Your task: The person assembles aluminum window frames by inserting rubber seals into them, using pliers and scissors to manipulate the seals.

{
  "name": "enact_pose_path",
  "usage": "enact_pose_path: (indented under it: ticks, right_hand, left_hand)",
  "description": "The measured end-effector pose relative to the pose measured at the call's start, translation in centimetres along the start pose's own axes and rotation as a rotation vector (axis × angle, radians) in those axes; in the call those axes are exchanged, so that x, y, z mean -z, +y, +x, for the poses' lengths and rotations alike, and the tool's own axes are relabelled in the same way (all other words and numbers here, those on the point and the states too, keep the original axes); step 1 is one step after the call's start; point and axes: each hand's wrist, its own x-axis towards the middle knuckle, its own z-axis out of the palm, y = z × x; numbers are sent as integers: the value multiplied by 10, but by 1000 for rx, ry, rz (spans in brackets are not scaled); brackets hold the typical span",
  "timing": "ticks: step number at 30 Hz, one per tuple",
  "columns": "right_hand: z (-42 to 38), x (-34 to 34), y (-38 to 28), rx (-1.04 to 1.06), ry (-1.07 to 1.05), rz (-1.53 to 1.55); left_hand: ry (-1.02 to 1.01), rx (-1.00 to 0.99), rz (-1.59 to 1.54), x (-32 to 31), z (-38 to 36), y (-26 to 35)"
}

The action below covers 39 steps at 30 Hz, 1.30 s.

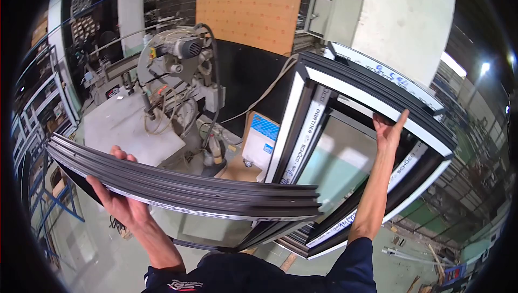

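Observation:
My left hand [123, 202] is closed around the upper bar of a dark window frame [194, 179]. Its thumb lies on the near side and its fingertips curl over the far side. White tape printed with SCHÜCO runs along this bar. On the right stands a second window frame [372, 96], dark with white faces and printed protective strips inside. My right hand [388, 128] reaches up and grips that frame's top bar from its inner side, one finger lying over the white face. More dark frames are stacked behind it. The two frames come close together near their lower parts, where contact cannot be made out.
A cutting machine [178, 55] with hanging hoses stands beyond a pale worktop [127, 125]. Behind are an orange board [248, 17] and a pale pillar [407, 23]. A cardboard piece with a blue-and-white label [261, 133] leans nearby. Metal frames [48, 98] stand at left.

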Motion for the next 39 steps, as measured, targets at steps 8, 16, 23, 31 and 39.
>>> enact_pose_path:
  ticks: [8,16,23,31,39]
  right_hand:
    - [-70,-80,18,690,114,271]
    - [-129,-91,9,1050,102,46]
    - [-188,-97,-16,1034,133,-20]
    - [-191,-80,-118,1200,77,9]
    - [-207,-2,-272,1294,-276,62]
  left_hand:
    - [9,-103,209,50,11,140]
    - [205,-337,245,124,-19,274]
    - [328,-507,373,141,-16,292]
    - [364,-538,418,102,16,212]
    - [413,-501,486,46,41,99]
